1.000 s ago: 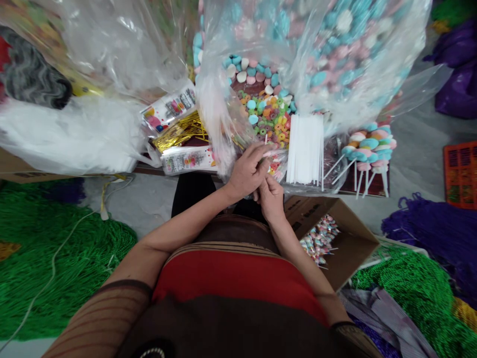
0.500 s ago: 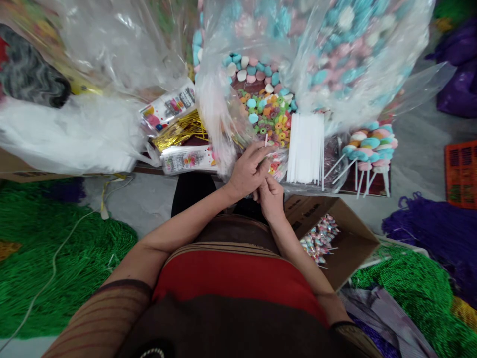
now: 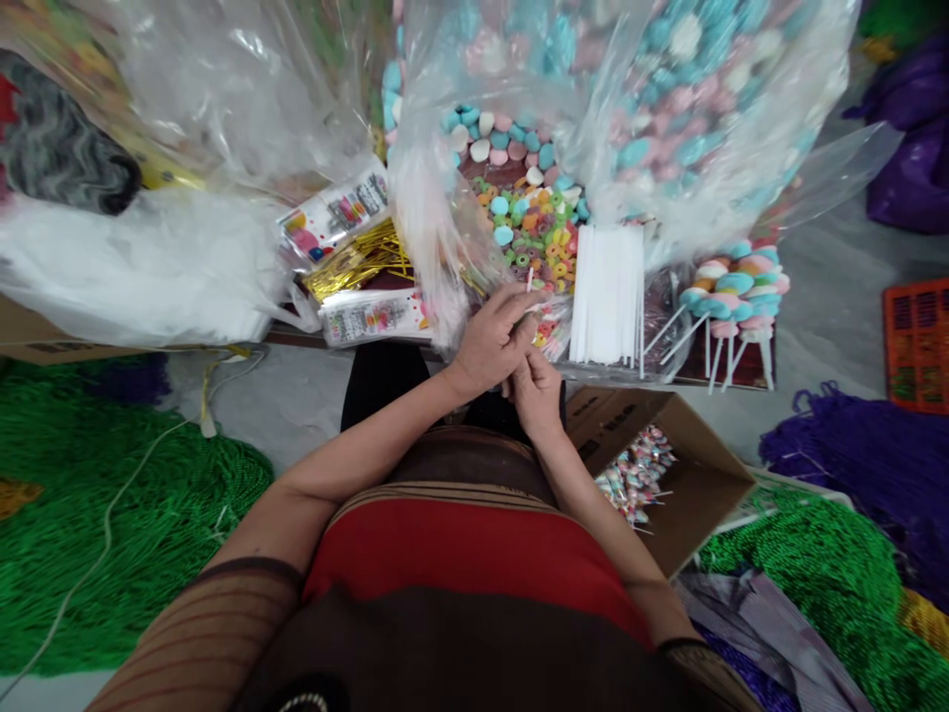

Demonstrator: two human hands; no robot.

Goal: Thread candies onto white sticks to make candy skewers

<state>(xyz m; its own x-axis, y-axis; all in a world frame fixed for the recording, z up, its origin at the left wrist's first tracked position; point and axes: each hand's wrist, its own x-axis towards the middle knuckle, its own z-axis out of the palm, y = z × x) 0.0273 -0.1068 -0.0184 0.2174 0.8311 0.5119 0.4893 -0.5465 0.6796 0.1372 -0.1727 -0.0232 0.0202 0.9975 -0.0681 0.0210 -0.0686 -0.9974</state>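
Note:
My left hand [image 3: 485, 343] is closed at the table's front edge, its fingers bent over the right one's fingertips. The tip of a thin pale stick [image 3: 530, 279] shows just beyond its fingers; I cannot tell whether they hold it. Below and against it, my right hand [image 3: 538, 391] is closed in a pinch. What the two hands grip between them is hidden. Bright candy in clear plastic [image 3: 550, 331] lies right beside the left fingertips. Past the hands are ring-shaped candies [image 3: 545, 232] in several colours and pastel marshmallow discs [image 3: 508, 148].
White sticks [image 3: 608, 297] lie stacked to the right, beside marshmallow lollipops [image 3: 737, 282]. Gold twist ties [image 3: 363, 259] and printed bags [image 3: 371, 314] lie left. Large clear bags of marshmallows [image 3: 689, 119] stand behind. A cardboard box [image 3: 697, 494] with wrapped lollipops [image 3: 639, 475] sits below right.
My right hand has shifted very slightly left and its fingers have turned a little. My left hand stays in place.

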